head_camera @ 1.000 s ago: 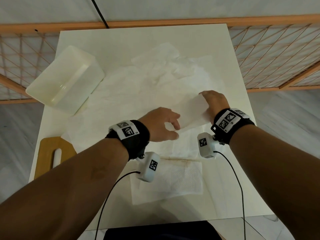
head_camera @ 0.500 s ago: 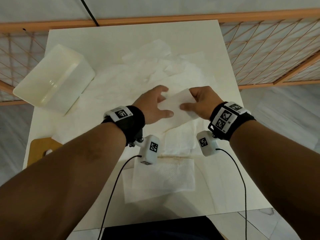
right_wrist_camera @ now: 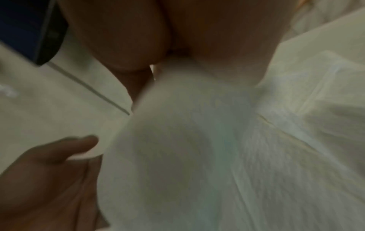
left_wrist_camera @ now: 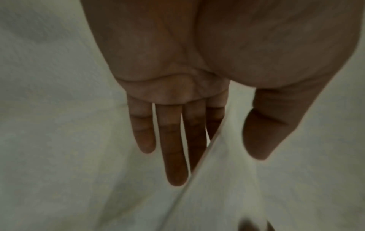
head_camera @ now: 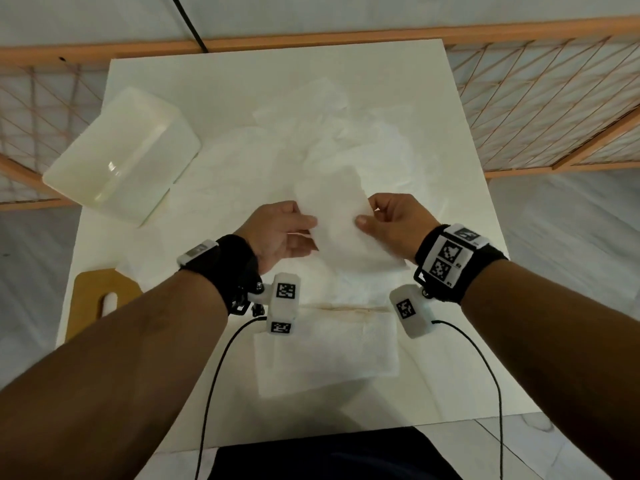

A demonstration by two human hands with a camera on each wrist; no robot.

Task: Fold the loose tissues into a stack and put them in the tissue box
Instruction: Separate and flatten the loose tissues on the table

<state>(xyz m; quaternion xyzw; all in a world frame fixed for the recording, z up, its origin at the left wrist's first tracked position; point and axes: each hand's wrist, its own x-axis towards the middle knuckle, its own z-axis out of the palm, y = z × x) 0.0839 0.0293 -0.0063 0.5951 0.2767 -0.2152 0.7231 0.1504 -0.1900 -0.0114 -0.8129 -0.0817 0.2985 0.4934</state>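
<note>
1 tissue is held above the worktop, pinched at its left edge by the left hand and at its right edge by the right hand; in the left wrist view the sheet passes between the thumb and the nearly straight fingers. The task is judged to be at an early stage: a small pile of folded tissues lies near the front edge, while many loose tissues are spread over the middle of the worktop. The tissue box stands at the far left, and nothing can be seen inside it. How many sheets the pile holds cannot be told, and the right wrist view is too blurred to show the right fingers.
</note>
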